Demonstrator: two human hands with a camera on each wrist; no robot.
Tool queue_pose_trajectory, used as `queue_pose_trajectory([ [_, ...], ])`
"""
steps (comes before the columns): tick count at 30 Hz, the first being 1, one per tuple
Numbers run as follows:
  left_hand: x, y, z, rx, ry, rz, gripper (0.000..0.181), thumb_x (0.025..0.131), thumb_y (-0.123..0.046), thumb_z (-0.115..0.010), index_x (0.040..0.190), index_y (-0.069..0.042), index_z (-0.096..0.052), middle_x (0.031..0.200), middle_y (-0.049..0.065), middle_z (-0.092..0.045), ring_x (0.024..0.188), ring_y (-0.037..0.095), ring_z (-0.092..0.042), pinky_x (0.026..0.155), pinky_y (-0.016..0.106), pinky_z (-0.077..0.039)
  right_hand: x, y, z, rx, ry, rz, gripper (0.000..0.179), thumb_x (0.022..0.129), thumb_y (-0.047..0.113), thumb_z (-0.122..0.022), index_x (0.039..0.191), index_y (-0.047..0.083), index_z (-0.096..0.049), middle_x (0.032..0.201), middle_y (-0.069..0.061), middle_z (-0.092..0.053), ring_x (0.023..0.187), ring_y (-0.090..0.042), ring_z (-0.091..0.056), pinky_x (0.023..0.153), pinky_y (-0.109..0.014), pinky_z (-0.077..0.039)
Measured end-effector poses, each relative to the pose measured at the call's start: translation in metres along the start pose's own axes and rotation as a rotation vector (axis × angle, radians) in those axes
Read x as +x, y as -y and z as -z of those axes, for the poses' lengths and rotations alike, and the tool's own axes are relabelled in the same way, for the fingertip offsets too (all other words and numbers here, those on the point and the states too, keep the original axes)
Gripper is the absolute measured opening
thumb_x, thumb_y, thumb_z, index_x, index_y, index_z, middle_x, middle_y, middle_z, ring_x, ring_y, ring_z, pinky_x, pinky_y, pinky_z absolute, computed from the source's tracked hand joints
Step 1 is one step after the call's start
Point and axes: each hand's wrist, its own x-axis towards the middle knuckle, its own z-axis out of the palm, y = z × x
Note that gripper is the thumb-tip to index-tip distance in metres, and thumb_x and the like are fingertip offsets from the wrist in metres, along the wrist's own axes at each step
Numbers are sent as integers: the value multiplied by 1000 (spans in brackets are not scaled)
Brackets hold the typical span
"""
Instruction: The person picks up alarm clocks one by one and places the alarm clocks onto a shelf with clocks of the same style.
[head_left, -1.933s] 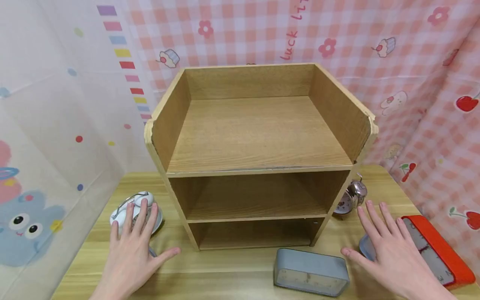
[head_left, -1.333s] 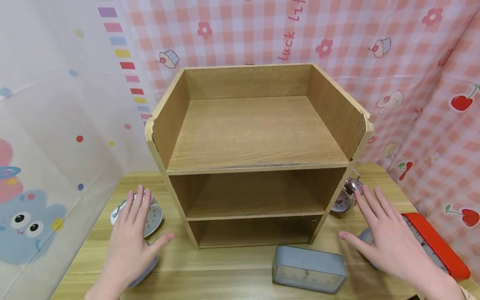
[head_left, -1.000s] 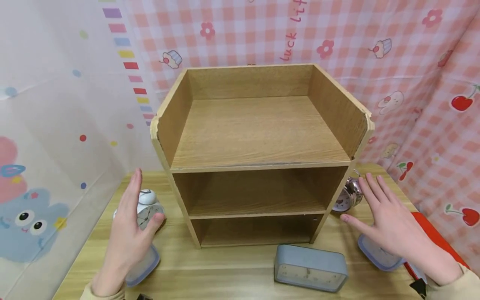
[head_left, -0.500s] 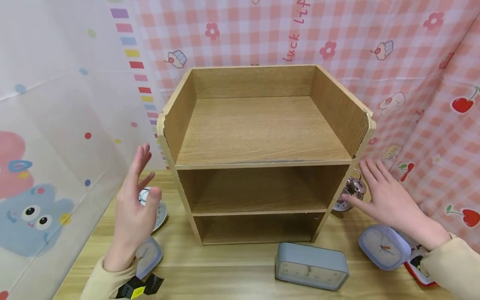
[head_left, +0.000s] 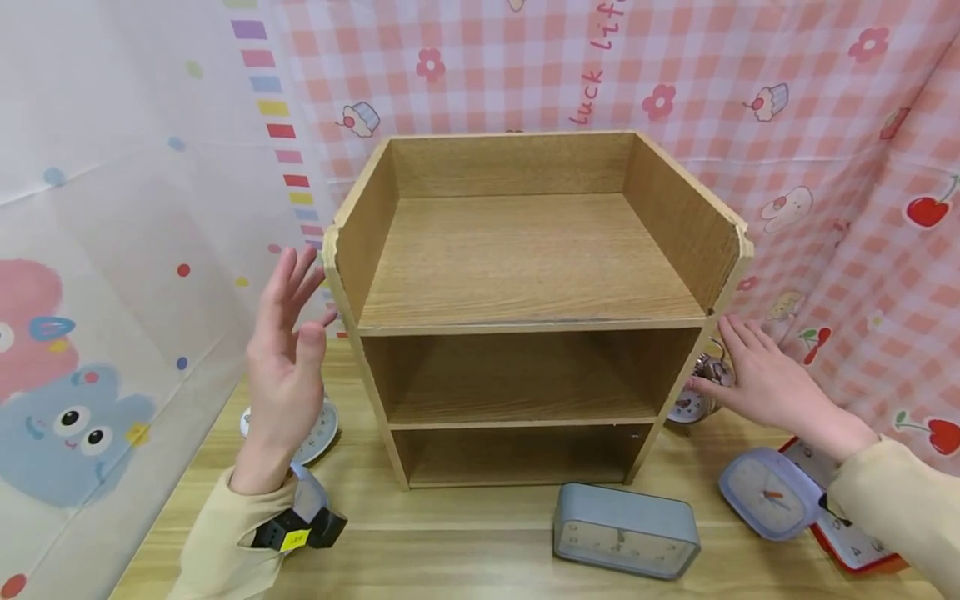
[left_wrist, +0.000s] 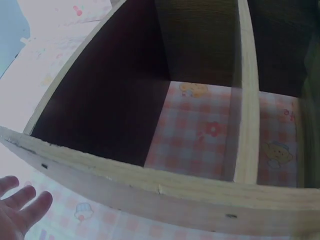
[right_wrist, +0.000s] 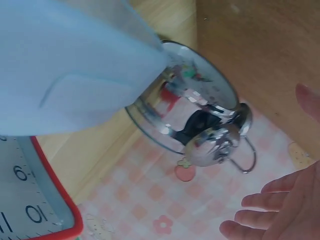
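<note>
A wooden shelf unit [head_left: 525, 258] with an open top and two compartments stands centrally in the head view. My left hand [head_left: 288, 358] is raised beside its left side panel, thumb apart and fingers loosely bent, holding nothing. In the left wrist view, the left fingertips [left_wrist: 37, 202] appear next to the panel's outer face. On the other side, my right hand [head_left: 772, 383] reaches along the right panel, fingers extended, fingertips right at its outer edge. A silver twin-bell alarm clock [right_wrist: 210, 140] stands close below the right hand, partly hidden by it in the head view.
A grey-blue rectangular clock [head_left: 626, 521] sits before the shelf. At right are a lavender clock [head_left: 768, 493] and a red-framed clock [head_left: 855, 546], partly covered by my sleeve. A white clock [head_left: 324, 429] and a bluish clock [head_left: 309, 493] lie behind my left arm.
Both hands have moved forward from above the clocks to either side of the shelf. The left hand has turned palm inward and risen. The view has shifted slightly; the clocks stay put.
</note>
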Motion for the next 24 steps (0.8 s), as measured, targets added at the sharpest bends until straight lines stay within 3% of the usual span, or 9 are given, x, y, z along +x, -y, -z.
queue_pose_trajectory([
  [8,13,-2,-5,38,-5,-12,79,105,-54,-58,163,-6,-34,166,12,-46,148,14,-52,108,17,-52,13,-6,-6,-3,52,-25,111,95,55,-72,159,-19,-18,161,-46,-28,145,-66,-30,120,-75,-29],
  [16,29,0,-10,39,-14,-8,81,105,-56,-55,163,-4,-34,166,12,-46,154,22,-47,129,29,-37,19,-13,-11,18,12,21,92,93,46,-78,155,-6,-34,146,-40,-51,133,-59,-48,109,-71,-42],
  [20,34,1,-13,26,-6,-16,79,104,-57,-54,161,-5,-38,166,12,-47,153,21,-48,127,28,-40,22,-18,-13,55,19,26,90,92,44,-80,153,-6,-37,130,-39,-64,117,-53,-64,96,-65,-54],
  [24,37,2,-15,12,19,3,72,104,-57,-54,159,-10,-46,164,9,-50,144,16,-55,117,22,-47,23,-22,-15,87,71,-15,93,92,45,-79,154,-8,-36,125,-41,-66,109,-52,-69,87,-63,-57],
])
